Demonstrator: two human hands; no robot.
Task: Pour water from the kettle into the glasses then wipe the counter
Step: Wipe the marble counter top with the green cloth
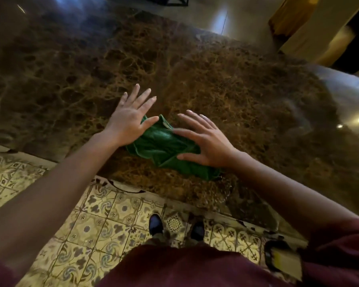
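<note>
Brown shiny marble counter [226,85] with light wiggly lines fills most of the view. On it, close to its near edge, lies a dark green soft cloth [164,147]. The cloth is crumpled and bunched up, with folds and creases all over, and one corner sticks up at its far end. It looks a bit fuzzy, like a towel.

At the left end of the cloth is the left hand [129,119], with straight fingers spread wide and its thumb touching the cloth. Over the right end of the cloth is the right hand [207,141], also flat with fingers apart, holding nothing; its thumb lies on the cloth.

Below the cloth, past the counter edge, is a yellow patterned tile floor [95,228]. Two dark shoes [155,223] stand on it, and a dark red shirt [195,268] shows nearest the camera.
</note>
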